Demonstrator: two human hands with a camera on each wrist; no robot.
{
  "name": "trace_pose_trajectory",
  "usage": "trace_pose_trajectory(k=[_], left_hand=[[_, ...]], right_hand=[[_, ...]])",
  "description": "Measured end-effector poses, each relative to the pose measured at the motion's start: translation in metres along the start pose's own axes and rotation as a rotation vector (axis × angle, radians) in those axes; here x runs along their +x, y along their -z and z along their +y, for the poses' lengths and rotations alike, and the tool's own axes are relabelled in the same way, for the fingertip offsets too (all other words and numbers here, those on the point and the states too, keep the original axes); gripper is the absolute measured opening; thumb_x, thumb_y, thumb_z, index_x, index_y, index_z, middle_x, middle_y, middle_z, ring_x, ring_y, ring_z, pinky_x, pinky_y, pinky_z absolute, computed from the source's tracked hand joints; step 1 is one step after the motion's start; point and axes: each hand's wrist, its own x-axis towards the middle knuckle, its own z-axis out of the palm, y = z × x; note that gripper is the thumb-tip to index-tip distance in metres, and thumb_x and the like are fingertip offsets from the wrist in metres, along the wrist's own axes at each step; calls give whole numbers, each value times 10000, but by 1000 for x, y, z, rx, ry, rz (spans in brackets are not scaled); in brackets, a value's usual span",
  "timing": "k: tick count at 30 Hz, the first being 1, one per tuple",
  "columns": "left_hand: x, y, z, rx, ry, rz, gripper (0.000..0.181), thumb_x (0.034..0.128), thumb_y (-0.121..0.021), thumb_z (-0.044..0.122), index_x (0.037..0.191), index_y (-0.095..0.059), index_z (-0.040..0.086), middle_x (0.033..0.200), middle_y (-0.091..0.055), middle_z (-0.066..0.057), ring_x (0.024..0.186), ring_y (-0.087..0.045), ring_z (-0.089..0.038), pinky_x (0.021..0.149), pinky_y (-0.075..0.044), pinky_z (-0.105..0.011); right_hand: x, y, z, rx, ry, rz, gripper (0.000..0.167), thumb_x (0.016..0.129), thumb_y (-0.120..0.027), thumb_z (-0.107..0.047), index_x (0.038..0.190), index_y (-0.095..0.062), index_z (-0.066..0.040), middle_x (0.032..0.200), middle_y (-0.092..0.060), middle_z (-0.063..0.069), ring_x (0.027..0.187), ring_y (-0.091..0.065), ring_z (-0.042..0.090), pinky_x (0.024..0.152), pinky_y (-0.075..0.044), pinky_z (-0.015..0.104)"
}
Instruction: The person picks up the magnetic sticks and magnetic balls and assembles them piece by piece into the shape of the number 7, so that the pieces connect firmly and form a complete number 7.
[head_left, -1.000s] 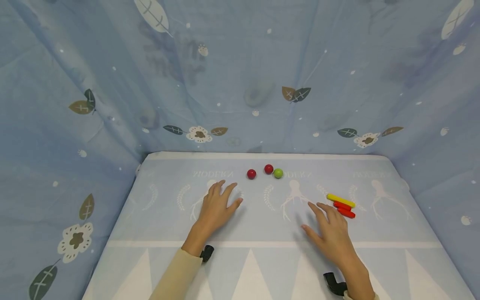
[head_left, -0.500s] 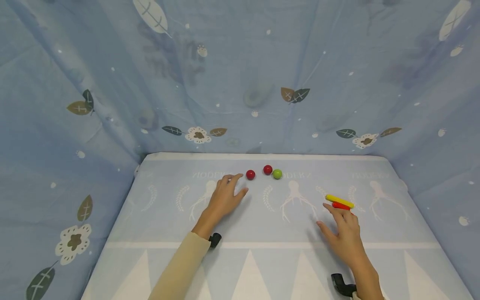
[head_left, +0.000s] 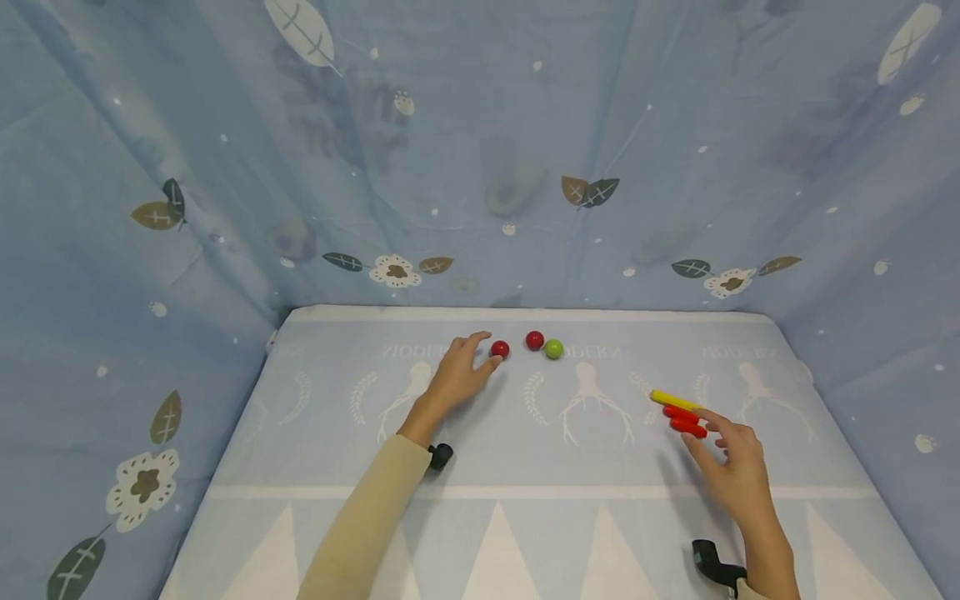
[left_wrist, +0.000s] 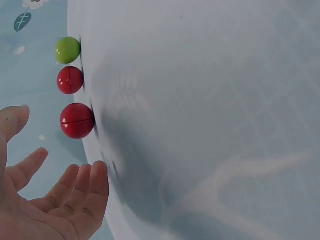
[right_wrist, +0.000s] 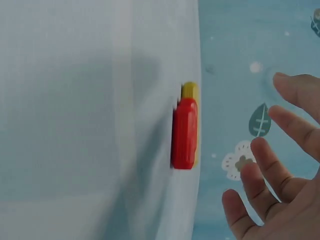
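Observation:
In the head view the left hand (head_left: 459, 377) is at the leftmost red ball (head_left: 499, 350), thumb and index finger spread around it; the left wrist view shows a gap between fingers and that ball (left_wrist: 77, 121). Just right of it lie a second red ball (head_left: 535, 340) and a green ball (head_left: 553, 349). The right hand (head_left: 735, 467) has thumb and index finger at the right ends of two short red sticks (head_left: 688, 427) and a longer yellow stick (head_left: 672, 400). In the right wrist view its fingers (right_wrist: 270, 165) are spread, apart from the red stick (right_wrist: 185, 134).
The objects lie on a patterned cloth-covered table (head_left: 501, 492). A blue curtain (head_left: 480, 150) with leaves and flowers stands behind and at both sides. A black wrist fitting (head_left: 441, 456) is at the left wrist, another (head_left: 716, 567) at the right.
The left hand has moved right and away from the body to the leftmost red ball. The right hand has moved right, to the right ends of the sticks. Balls and sticks lie as before.

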Motion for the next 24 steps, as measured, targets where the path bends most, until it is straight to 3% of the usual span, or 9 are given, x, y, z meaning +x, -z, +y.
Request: trace_pose_trajectory(k=[5,10,14,17,24], left_hand=[[5,-2,-1,-34,39,-18,563,987,-631,414,1478,-473,189,1364,-484,-174,1167,-548,-314,977,-445,-506],[11,-6,-2,-43,60,-20,553,977,-650,402,1463,-496,189,1364,-460,-171,1216,-519,-328,998,-432,-511],[17,-10,-1,-19,67,-29,527,977,-656,378,1452,-510,202,1346,-464,-177,1241,-496,-328,1005,-423,-510],[19,-12,-1,-1,70,-41,518,983,-650,362,1456,-509,205,1354,-463,-190,1258,-481,-339,1003,-420,-520],[24,-14,1,37,75,-65,496,995,-633,347,1457,-514,210,1358,-441,-210,1236,-471,-367,994,-415,-528]], right_hand=[[4,5,10,-12,-81,-68,372,931,-702,-66,1282,-613,19,1105,-561,270,951,-512,389,729,-440,475],[8,6,20,-3,-155,-167,366,964,-669,-103,1294,-587,31,1160,-529,304,1012,-514,439,818,-472,598],[12,3,28,-23,-188,-227,376,970,-673,-151,1290,-583,25,1147,-538,311,936,-521,393,740,-511,466],[13,1,32,-42,-198,-242,366,958,-689,-147,1268,-599,26,1111,-553,307,882,-505,347,672,-466,350],[14,-2,37,-75,-197,-247,344,941,-692,-117,1236,-608,38,1059,-571,311,864,-507,358,682,-454,419]])
